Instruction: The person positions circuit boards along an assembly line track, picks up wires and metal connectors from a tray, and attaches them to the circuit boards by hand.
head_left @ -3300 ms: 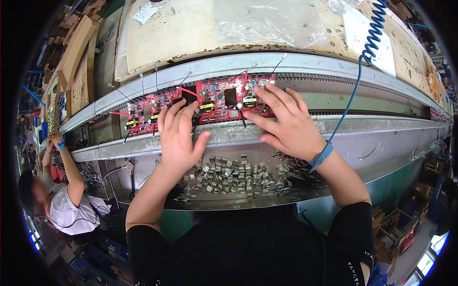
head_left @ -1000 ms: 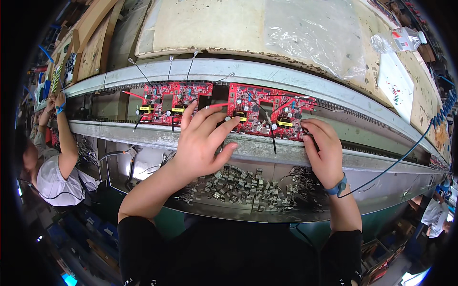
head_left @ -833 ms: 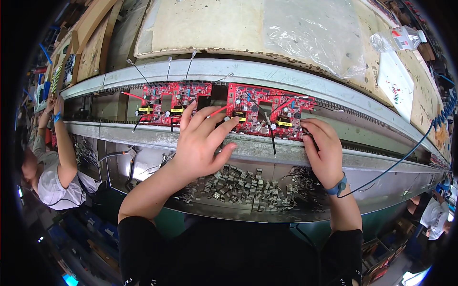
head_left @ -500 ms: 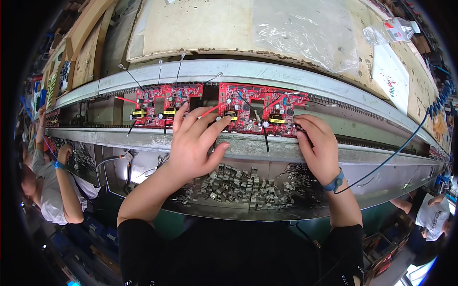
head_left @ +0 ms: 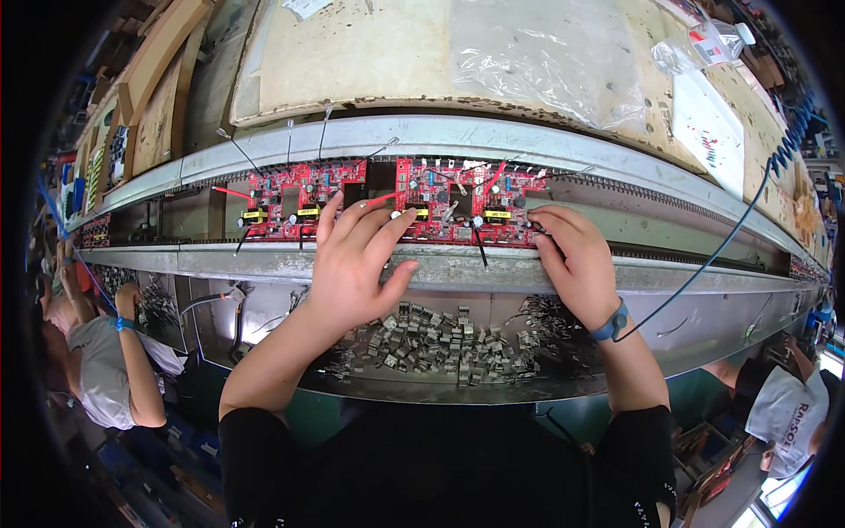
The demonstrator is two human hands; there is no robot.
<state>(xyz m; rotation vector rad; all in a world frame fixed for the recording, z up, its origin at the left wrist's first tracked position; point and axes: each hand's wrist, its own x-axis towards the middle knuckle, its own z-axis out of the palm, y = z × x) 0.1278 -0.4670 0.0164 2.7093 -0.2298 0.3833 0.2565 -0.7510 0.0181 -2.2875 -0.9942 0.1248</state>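
A red circuit board [head_left: 453,204] with yellow-labelled transformers and several loose wires sits between the two metal rails in front of me. My left hand [head_left: 356,260] has its fingers spread, with fingertips resting on or just over this board's left part, near a red wire [head_left: 378,200]. At the board's right end, the thumb and forefinger of my right hand [head_left: 576,260] close around its edge; the exact contact is partly hidden by the fingers. Another red circuit board [head_left: 286,204] with similar parts lies to the left, partly behind my left hand.
A metal trough [head_left: 651,317] below the near rail [head_left: 211,258] holds a pile of small metal parts [head_left: 440,343] and dark leads. Beyond the far rail, a plastic sheet [head_left: 546,62] and a bottle [head_left: 704,48] lie on boards. A blue cord [head_left: 731,242] reaches my right wristband. People work at both sides.
The whole view has shifted slightly. On the right-hand board, the wires at its top have changed position, and white terminals now show along its far edge. Both hands stay at the same board.
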